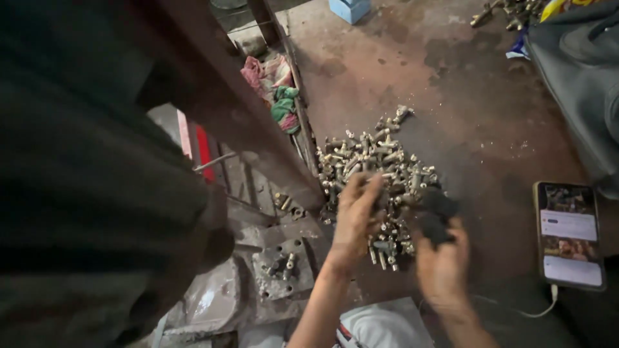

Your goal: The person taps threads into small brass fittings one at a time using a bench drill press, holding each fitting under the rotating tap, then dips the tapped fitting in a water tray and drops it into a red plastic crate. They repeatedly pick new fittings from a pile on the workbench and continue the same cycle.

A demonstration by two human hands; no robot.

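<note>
Hands over a heap of small brass-coloured metal fittings [374,174], which lies on a stained reddish-brown floor [477,109] at centre frame.

Left hand [356,222], just left of centre: back of the hand toward the camera, fingers curled down into the near edge of the heap. Touching the fittings; whether any single piece is pinched between the fingers cannot be told, they are blurred.

Right hand [443,267], lower centre-right: fingers closed around a dark, blackish lump [438,216], its shape unclear. The lump sits just above the right edge of the heap.

Around them:
- Smartphone [570,235] with a lit screen at the right edge, flat on the floor, a white cable [516,308] running from its lower end.
- Bundle of pink and green rags [278,90], upper centre-left, beside a dark slanting metal beam [258,129].
- Grey metal plate [284,267] holding a few more fittings, lower centre-left.
- Second small pile of fittings [509,11] in the upper right corner.
- Light blue box [349,9] at the top edge.
- Grey cloth [580,77] along the upper right.
- Large dark blurred shape [84,180] fills the left of the frame.
</note>
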